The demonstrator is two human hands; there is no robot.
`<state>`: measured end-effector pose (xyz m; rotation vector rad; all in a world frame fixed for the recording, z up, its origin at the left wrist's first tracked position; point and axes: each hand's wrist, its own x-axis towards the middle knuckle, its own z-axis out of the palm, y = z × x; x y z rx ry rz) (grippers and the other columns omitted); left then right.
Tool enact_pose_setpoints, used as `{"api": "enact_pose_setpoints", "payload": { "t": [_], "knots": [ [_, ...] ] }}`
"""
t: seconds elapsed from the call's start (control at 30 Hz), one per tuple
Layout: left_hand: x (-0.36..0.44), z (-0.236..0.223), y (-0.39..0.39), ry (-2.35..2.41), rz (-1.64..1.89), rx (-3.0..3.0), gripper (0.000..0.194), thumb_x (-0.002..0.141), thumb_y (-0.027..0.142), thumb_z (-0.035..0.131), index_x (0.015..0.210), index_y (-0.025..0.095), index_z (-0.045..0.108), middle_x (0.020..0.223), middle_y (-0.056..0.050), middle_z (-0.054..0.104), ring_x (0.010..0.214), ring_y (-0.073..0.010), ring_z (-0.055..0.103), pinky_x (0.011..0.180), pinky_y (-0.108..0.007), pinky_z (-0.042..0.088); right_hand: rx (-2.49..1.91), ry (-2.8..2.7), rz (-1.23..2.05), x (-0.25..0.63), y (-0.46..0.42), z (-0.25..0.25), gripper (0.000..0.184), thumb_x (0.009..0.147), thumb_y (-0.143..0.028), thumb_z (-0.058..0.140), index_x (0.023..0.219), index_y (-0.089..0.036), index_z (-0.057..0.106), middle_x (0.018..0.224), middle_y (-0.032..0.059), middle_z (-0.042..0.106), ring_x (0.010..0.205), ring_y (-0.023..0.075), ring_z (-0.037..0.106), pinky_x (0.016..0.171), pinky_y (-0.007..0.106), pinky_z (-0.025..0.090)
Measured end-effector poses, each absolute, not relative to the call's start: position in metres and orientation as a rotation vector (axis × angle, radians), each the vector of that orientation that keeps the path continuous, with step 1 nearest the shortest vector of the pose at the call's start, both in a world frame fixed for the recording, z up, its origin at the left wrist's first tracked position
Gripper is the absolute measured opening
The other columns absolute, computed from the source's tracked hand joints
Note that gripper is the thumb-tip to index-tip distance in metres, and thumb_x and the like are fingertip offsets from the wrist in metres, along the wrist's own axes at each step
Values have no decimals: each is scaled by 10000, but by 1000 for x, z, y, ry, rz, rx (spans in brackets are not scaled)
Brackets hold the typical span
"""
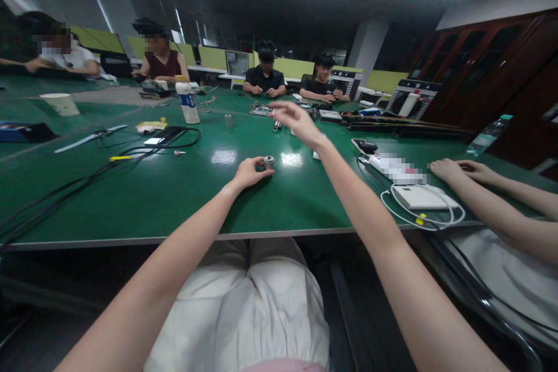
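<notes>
A small silvery metal cylinder (269, 164) stands upright on the green table, with a round stub on top. My left hand (250, 174) grips it from the left, thumb in front and fingers behind. Higher and farther out, my right hand (299, 123) is raised over the table with its fingers stretched to the left; I make out nothing held in it. Just below those fingertips is a shiny metal piece (277, 125), partly covered by the hand. Another small grey cylinder (228, 121) stands farther left. A white object (316, 154) is partly hidden behind my right forearm.
Black cables (104, 168) run across the left side. A milk-coloured bottle (187, 103) and a paper cup (60, 104) stand beyond. To the right lie a white box (422, 197) with a looped cable and a neighbour's hands (457, 170). Several people sit across the table.
</notes>
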<state>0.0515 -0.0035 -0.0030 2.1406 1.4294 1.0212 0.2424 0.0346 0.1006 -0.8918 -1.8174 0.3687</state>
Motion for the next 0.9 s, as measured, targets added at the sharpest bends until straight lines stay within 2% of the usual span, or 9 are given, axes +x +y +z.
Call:
{"api": "enact_pose_setpoints", "payload": {
  "t": [0.03, 0.1, 0.27, 0.43, 0.63, 0.77, 0.9],
  "knots": [
    [52, -2, -4, 1423, 1018, 2142, 489, 716, 467, 745, 1119, 190, 717, 1058, -84, 764, 1001, -290, 701, 927, -379, 517, -891, -1859, 430, 239, 30, 91, 315, 860, -424, 685, 1079, -197, 686, 1005, 10, 721, 1000, 216, 693, 875, 372, 549],
    [52, -2, -5, 1402, 1005, 2151, 469, 725, 465, 736, 1101, 184, 719, 1054, -86, 765, 995, -294, 702, 921, -384, 519, -814, -2020, 611, 236, 23, 70, 379, 758, -324, 788, 1098, -191, 687, 1005, 43, 747, 980, 220, 707, 916, 390, 550],
    [51, -2, -4, 1389, 996, 2172, 463, 733, 480, 725, 1094, 190, 714, 1047, -84, 766, 988, -296, 702, 909, -396, 516, -884, -1985, 699, 237, 21, 35, 308, 726, -239, 792, 1011, -150, 713, 857, 52, 762, 863, 204, 736, 877, 349, 553],
    [50, -4, -3, 1398, 1000, 2171, 454, 737, 474, 726, 1094, 193, 718, 1036, -80, 770, 983, -296, 704, 903, -395, 514, -911, -1881, 646, 230, 25, 28, 282, 724, -230, 799, 985, -160, 718, 827, 42, 764, 842, 196, 742, 878, 338, 546],
    [52, -6, -3, 1402, 1029, 2168, 515, 732, 453, 742, 1166, 180, 699, 1076, -90, 762, 1006, -290, 701, 919, -386, 510, -886, -1709, 813, 256, 24, 23, 427, 706, -287, 826, 1086, -157, 680, 922, 73, 776, 915, 214, 745, 863, 339, 572],
    [52, -8, -2, 1427, 1036, 2175, 510, 742, 452, 739, 1167, 172, 697, 1081, -100, 759, 996, -295, 702, 915, -393, 516, -994, -1915, 1080, 278, 25, 11, 457, 636, -230, 871, 1052, -138, 705, 833, 74, 781, 837, 212, 752, 798, 320, 592],
    [54, -12, -1, 1457, 1046, 2214, 482, 765, 446, 726, 1160, 172, 686, 1100, -111, 750, 1026, -298, 687, 905, -392, 518, -1022, -2010, 1166, 281, 29, 1, 464, 590, -177, 888, 1021, -143, 721, 836, 70, 784, 825, 199, 750, 778, 301, 597]
  ]
}}
